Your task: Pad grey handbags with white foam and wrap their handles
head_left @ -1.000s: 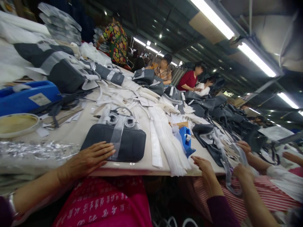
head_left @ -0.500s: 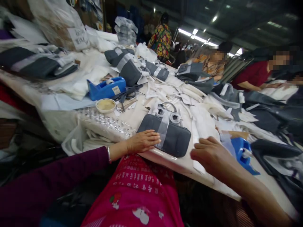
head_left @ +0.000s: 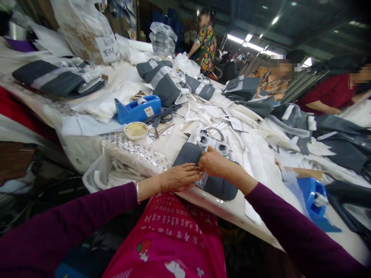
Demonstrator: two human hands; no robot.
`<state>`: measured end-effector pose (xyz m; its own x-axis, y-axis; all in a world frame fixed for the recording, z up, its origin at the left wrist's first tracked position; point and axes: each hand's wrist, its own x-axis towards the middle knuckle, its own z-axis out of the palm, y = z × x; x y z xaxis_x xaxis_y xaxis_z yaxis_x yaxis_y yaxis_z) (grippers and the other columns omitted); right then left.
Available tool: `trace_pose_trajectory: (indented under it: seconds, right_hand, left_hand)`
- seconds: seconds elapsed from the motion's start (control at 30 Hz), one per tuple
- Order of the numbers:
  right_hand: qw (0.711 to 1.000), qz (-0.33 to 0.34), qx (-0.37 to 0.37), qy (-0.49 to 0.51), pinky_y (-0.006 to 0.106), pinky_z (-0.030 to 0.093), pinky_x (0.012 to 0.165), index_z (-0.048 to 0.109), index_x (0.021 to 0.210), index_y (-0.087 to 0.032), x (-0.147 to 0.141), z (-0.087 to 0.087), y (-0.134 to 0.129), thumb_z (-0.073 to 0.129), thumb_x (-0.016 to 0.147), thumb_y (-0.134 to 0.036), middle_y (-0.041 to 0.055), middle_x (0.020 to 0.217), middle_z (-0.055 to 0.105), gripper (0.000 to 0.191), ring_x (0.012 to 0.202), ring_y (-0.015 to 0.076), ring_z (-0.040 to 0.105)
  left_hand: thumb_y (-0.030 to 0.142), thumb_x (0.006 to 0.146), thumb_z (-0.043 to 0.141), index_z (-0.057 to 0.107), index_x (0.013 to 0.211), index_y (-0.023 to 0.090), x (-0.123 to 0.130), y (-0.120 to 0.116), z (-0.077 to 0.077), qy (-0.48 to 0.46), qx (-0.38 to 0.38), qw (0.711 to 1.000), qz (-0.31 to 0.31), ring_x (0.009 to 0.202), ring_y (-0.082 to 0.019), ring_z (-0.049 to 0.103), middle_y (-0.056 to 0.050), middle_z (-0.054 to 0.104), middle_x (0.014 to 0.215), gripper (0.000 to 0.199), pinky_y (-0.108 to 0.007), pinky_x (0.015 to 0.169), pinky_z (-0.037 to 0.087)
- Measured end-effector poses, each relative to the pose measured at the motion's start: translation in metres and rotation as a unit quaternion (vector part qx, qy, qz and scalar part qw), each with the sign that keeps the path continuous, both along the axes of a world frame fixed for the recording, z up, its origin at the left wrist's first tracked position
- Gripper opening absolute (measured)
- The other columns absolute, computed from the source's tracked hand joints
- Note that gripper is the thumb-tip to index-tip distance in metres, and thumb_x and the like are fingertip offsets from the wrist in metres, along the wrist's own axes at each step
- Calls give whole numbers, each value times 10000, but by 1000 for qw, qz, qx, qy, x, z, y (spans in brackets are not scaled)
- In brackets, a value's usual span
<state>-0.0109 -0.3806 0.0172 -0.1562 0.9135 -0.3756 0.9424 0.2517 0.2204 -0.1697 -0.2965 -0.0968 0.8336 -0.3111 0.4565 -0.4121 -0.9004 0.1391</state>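
Observation:
A dark grey handbag [head_left: 223,188] lies flat at the table's near edge, with a clear plastic strip across its middle. Its handle and wrapped metal fittings [head_left: 207,138] point away from me. My left hand [head_left: 181,177] rests flat on the bag's left part, fingers stretched out and together. Over the middle of the bag, my right hand [head_left: 216,164] is closed, its fingertips at the plastic strip beside my left fingertips. Whatever it pinches is hidden under the fingers.
A blue tape dispenser [head_left: 139,109], scissors [head_left: 159,119] and a round tub [head_left: 136,130] stand left of the bag. Another blue tape dispenser [head_left: 315,199] is at the right edge. More grey bags [head_left: 165,88] and white wrapping lie behind. Co-workers [head_left: 205,44] are across the table.
My right hand has moved left from beyond the bag's right side onto its middle, meeting my left hand. The left hand stays on the bag. The view has shifted slightly.

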Motion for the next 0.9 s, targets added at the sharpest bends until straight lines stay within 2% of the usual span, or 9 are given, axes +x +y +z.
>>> trace_pose_trajectory:
  seconds: [0.27,0.43,0.57,0.73,0.83,0.9]
  right_hand:
    - [999,-6,8,-39,367,247,839,719,726,-143,-12,2,4,582,713,-203,114,698,697,150,762,222,609]
    - [999,-20,24,-33,409,209,940,729,768,-153,-20,-1,5,591,731,-221,112,702,699,158,814,258,598]
    - [998,-41,35,-21,442,155,1022,725,750,-179,-28,-5,3,554,769,-170,82,705,699,173,830,260,596]
    - [996,-43,33,-71,455,166,1046,715,736,-159,-35,-4,0,537,776,-120,105,729,699,186,943,302,584]
    - [991,-44,88,-94,438,194,1028,684,893,-100,-26,-3,0,578,785,-144,141,799,695,157,986,321,575]
    - [986,-66,130,-85,428,208,1010,635,983,-84,-14,-4,2,679,746,-236,150,834,692,285,989,327,572]
  left_hand:
    - [250,934,431,497,1301,134,1,2,3,-20,11,1000,-5,1291,-233,426,-119,542,1324,390,-404,1145,291]
    - [297,925,470,558,1250,158,1,1,5,-19,14,1000,19,1252,-258,444,-129,540,1289,365,-415,1122,325]
    - [290,922,476,558,1257,190,1,0,7,-10,10,999,29,1261,-260,433,-119,534,1275,359,-423,1128,313]
    - [286,915,487,549,1261,192,1,1,5,-12,7,999,29,1305,-269,393,-125,515,1307,364,-434,1134,307]
    - [268,928,459,536,1270,171,0,1,4,-14,17,999,26,1273,-238,439,-130,532,1294,364,-427,1153,279]
    - [245,928,452,525,1277,161,-1,1,4,-12,22,999,23,1266,-223,453,-138,532,1302,366,-429,1161,263]
